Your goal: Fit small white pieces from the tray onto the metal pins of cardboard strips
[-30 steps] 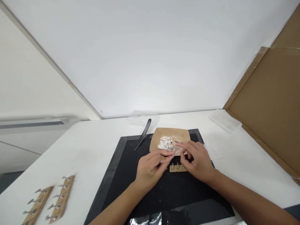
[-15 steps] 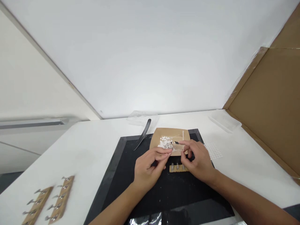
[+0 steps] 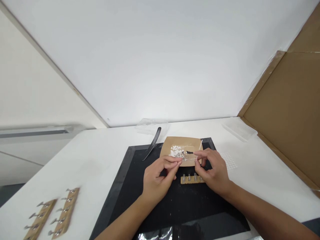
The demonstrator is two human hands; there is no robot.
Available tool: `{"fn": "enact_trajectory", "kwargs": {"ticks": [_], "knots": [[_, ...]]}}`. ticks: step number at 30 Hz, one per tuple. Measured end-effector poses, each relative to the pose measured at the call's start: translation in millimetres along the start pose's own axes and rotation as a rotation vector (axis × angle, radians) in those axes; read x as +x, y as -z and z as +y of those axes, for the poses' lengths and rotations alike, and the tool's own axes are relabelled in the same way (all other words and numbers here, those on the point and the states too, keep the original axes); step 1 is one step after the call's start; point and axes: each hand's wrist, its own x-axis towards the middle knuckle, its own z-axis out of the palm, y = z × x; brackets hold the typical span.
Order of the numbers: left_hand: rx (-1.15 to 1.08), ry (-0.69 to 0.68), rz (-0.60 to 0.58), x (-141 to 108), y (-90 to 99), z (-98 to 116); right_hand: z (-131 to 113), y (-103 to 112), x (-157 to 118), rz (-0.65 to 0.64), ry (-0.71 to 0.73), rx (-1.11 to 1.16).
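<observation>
Just bare hands and arms on show here, pretty much. The left hand (image 3: 160, 178) is left uncovered right from the fingertips, and the same goes for the wrist and the left forearm (image 3: 127, 216), which is cut off by the near edge of the view. The right hand (image 3: 215, 170) is matched to it: slim fingers, smooth rounded back, bare wrist. The right forearm (image 3: 262, 210) is uncovered too, and is seen widening toward the near right corner. Nails can't really be made out.

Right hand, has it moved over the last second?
Yes: the right hand has shifted slightly rightward, judged against the brown tray.
</observation>
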Motion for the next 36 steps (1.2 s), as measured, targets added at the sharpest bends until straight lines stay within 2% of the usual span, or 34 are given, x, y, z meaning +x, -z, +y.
{"fn": "enact_trajectory", "kwargs": {"ticks": [6,20,28,33,36], "knots": [[0.011,0.023,-0.005,-0.5,-0.2,-3.6,-0.9,0.5,1.1,-0.006,-0.01,-0.002],[0.194,0.011,-0.03,6.0,3.7,-16.6,4.3,-3.4,-1.8,-0.014,-0.065,0.038],[0.307,0.099,-0.028,7.4,6.4,-28.6,3.5,-3.0,-1.3,-0.008,-0.063,0.034],[0.425,0.08,0.024,9.9,9.0,-26.2,3.4,-2.7,-0.7,-0.013,-0.06,0.036],[0.421,0.12,0.055,9.8,10.1,-24.8,3.8,-1.7,0.3,-0.007,-0.059,0.04]]}}
